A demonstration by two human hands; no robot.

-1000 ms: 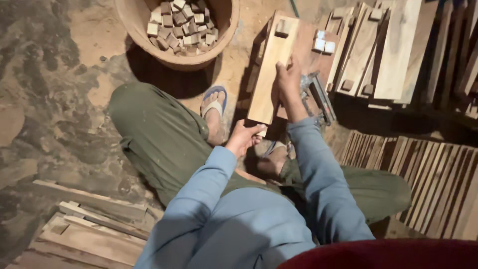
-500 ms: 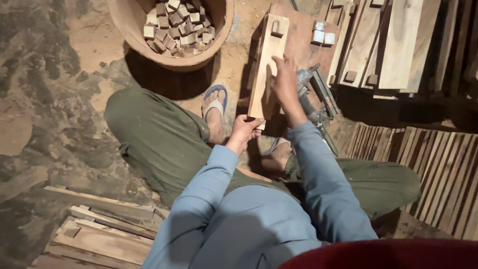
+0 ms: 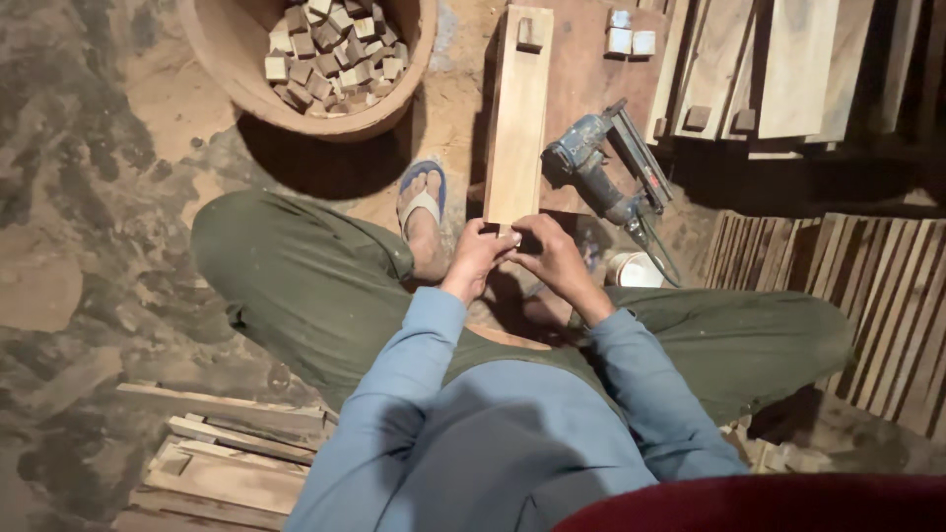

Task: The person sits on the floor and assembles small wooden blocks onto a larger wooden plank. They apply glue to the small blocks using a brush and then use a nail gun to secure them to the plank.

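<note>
Left hand (image 3: 480, 258): forearm comes in from lower left in a light blue sleeve, wrist bent, fingers curled at the near end of the wooden plank (image 3: 518, 116). Fingertips meet the right hand there; looks like a pinch on something small and dark at the plank end, can't tell what.

Right hand (image 3: 554, 258): forearm in from lower right, fingers curled inward, thumb side toward the left hand, touching the same plank end. Both hands are closed down to a pinch, neither is open flat.

Plank: pale, long, lies flat on the ground running straight away from the person, near end at the hands. A small wood block (image 3: 529, 34) sits on its far end.

Surroundings, left to right:
- stack of rough wooden slats (image 3: 222, 458) at lower left, beside the person's knee
- dirt floor (image 3: 89, 197), patchy dark and tan
- round basin (image 3: 394, 94) full of small wooden blocks (image 3: 330, 44), top left of centre
- foot in a blue flip-flop (image 3: 422, 202) just left of the plank
- pneumatic nail gun (image 3: 606, 163) lying just right of the plank, small white tub (image 3: 634, 270) near it
- two loose pale blocks (image 3: 629, 39) further up
- boards (image 3: 778, 64) stacked at top right, row of dark slats (image 3: 857, 296) along the right edge

Person sits on the ground, green trousers, knees spread.
</note>
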